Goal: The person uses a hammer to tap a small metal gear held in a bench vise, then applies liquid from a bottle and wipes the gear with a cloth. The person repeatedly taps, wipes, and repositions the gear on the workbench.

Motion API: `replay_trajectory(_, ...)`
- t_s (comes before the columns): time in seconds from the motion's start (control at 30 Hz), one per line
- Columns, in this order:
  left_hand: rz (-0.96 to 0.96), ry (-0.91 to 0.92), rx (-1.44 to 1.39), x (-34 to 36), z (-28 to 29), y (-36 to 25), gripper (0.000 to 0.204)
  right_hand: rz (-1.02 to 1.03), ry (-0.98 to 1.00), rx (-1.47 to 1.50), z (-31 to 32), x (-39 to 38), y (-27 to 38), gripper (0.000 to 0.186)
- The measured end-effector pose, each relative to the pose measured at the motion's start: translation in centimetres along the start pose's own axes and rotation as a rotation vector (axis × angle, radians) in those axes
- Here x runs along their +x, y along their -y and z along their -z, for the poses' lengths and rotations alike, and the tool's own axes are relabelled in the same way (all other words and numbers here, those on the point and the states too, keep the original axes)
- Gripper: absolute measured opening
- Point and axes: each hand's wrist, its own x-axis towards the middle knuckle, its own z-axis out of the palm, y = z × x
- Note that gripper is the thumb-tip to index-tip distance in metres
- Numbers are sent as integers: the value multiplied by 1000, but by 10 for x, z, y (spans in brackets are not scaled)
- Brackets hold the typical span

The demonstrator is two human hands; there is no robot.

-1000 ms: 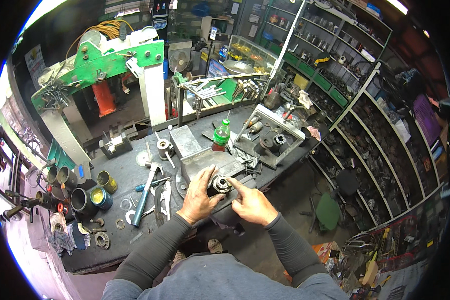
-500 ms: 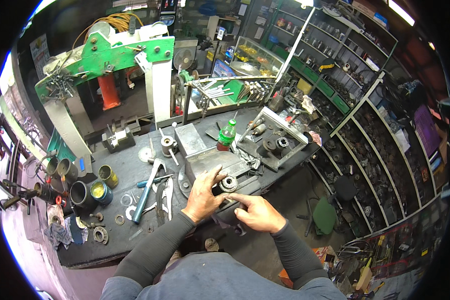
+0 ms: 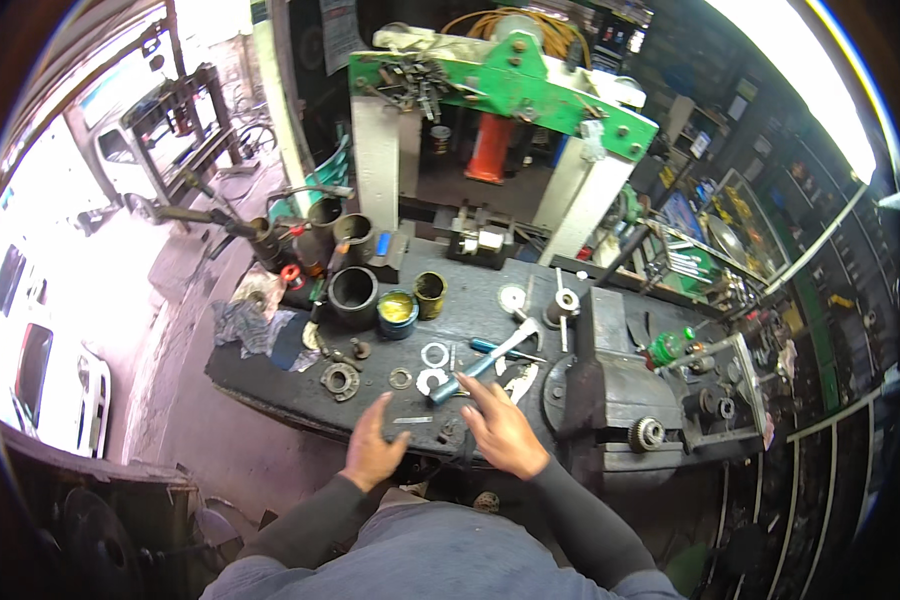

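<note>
Both my hands are over the bench's front edge with fingers apart and nothing in them. My left hand (image 3: 373,447) hovers near a thin flat metal strip (image 3: 413,420). The fingers of my right hand (image 3: 505,432) reach over the bench beside the teal grip of a hammer (image 3: 485,362); I cannot tell whether they touch it. A screwdriver with a blue handle (image 3: 483,346) lies by the hammer. To the right, a toothed metal gear (image 3: 647,433) sits at the jaws of the large bench vise (image 3: 610,375), apart from both hands.
Metal rings (image 3: 435,354) and a flanged collar (image 3: 340,381) lie on the dark bench (image 3: 280,385). Behind them stand a tin of yellow grease (image 3: 397,308) and a dark pot (image 3: 353,292). A green press frame (image 3: 560,95) rises at the back; a green bottle (image 3: 667,347) stands right.
My view has swung left. Both hands have come away from the gear, which stays at the vise, and moved left to the hammer and rings, spreading apart.
</note>
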Motion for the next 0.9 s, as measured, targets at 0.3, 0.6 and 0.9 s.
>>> replay_trajectory(0.3, 400, -445, 171, -122, 109, 102, 88, 309, -172, -920, -129, 229, -94, 49)
replay_trajectory(0.6, 433, -374, 263, -91, 134, 113, 81, 501, -245, -818, -114, 231, -93, 16)
replay_trajectory(0.9, 459, -198, 857, 159, 235, 357, 70, 363, -11, -374, -90, 83, -55, 62)
